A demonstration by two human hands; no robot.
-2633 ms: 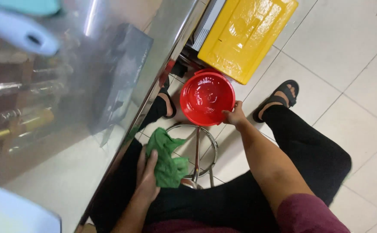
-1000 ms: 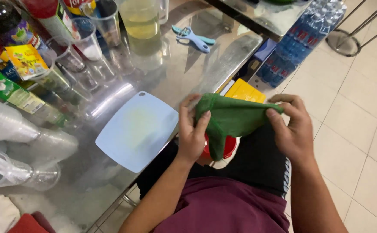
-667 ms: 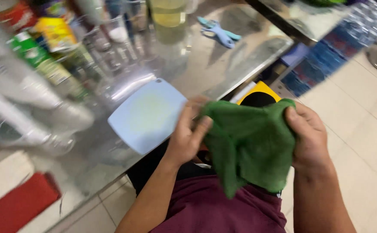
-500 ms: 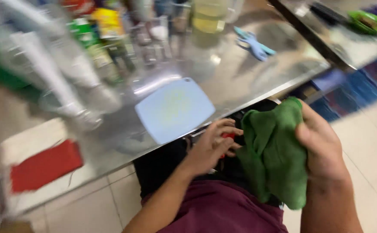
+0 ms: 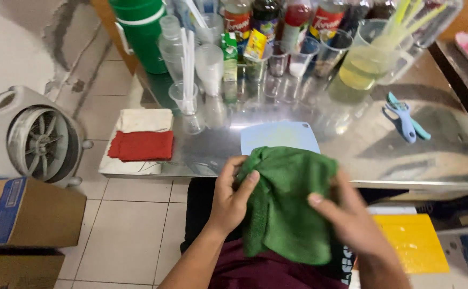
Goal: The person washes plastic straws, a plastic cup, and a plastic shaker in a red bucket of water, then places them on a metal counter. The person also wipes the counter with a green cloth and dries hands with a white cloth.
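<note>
I hold a green cloth (image 5: 285, 206) in front of my lap, bunched between both hands. My left hand (image 5: 233, 195) grips its left edge with the thumb on top. My right hand (image 5: 346, 219), blurred by motion, presses on its right side. Just beyond the cloth a pale blue cutting board (image 5: 280, 138) lies flat on the shiny metal table (image 5: 384, 155).
Bottles, plastic cups and a jug of yellow liquid (image 5: 362, 69) crowd the table's far side. A blue peeler (image 5: 405, 120) lies right. A red cloth (image 5: 141, 144) on a white one sits left. A fan (image 5: 36, 139), cardboard boxes (image 5: 25, 211) and a yellow lid (image 5: 410, 241) stand on the floor.
My view has swung back over the table. The cloth has come up from my right side to between both hands, and my left hand has taken hold of it again.
</note>
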